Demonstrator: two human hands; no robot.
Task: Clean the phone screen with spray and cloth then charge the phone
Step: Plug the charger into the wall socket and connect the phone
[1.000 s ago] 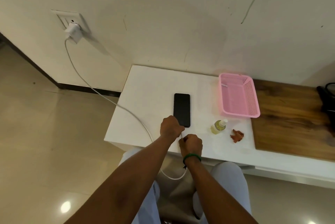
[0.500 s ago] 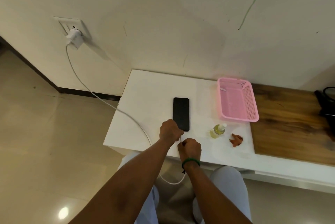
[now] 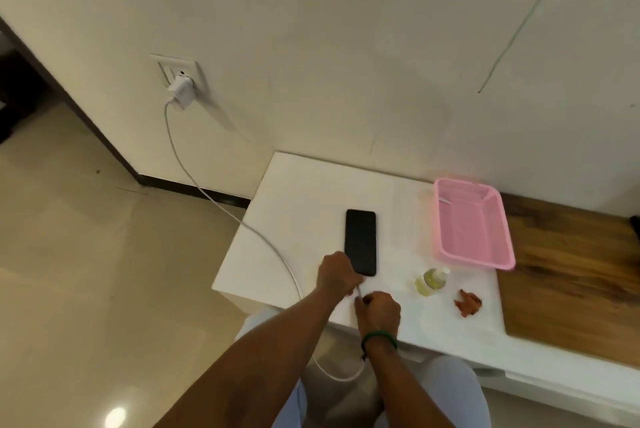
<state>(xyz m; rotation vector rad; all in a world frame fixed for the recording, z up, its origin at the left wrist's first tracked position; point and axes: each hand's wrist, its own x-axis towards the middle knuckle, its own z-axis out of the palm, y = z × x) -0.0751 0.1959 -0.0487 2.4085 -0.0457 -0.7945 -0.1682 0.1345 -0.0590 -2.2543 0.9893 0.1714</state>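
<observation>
A black phone (image 3: 360,240) lies flat, screen up, on the white table (image 3: 304,192). My left hand (image 3: 336,272) curls around the phone's near left corner. Just below it my right hand (image 3: 379,311) pinches the end of the white charging cable (image 3: 194,182), whose tip sits close to the phone's bottom edge. The cable runs from a white charger (image 3: 181,92) plugged into the wall socket, over the table edge and loops under my wrists. A small spray bottle (image 3: 431,282) of yellowish liquid stands to the right, with a crumpled brown cloth (image 3: 467,303) beside it.
A pink plastic basket (image 3: 471,254) sits at the back right of the white table. A wooden surface (image 3: 571,275) adjoins the table on the right. The wall stands close behind, and tiled floor (image 3: 86,272) spreads to the left. My knees are under the table's front edge.
Both hands have stayed at the phone's near end with the cable tip. The view has tilted and shifted, so the table sits lower and further right in the frame.
</observation>
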